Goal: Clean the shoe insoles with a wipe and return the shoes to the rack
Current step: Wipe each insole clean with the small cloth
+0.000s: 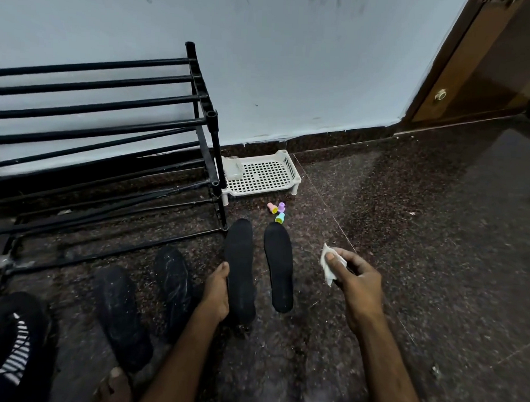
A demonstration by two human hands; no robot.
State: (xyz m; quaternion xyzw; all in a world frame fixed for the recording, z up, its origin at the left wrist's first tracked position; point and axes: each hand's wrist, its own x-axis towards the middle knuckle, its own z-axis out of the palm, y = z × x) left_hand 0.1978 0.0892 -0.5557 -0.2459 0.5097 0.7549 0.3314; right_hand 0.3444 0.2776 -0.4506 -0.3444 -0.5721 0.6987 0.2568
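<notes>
Head view shows two black insoles lying on the dark floor just off the front corner post of the rack (197,120). The insole (240,260) nearest the rack is held along its side edge, about mid-length, by the left hand (217,292), thumb on top and fingers apparently curled beneath. The second insole (279,267) lies just beyond it, away from the rack, untouched.

Both look thin, light and floppy, probably foam with a cloth face. I judge they would droop if lifted by a tip, so gripping at the waist or pinning the heel should keep one steady under wiping.

Farther still from the rack, the right hand (360,282) pinches a folded white wipe (327,269) between thumb and fingers, clear of both insoles. Two dusty black shoes (120,313) sit before the rack's lowest rails. The rack is black tubing against a pale wall. Just behind its corner post stands a white perforated tray (258,176), with small coloured plastic pieces (277,211) near it.
</notes>
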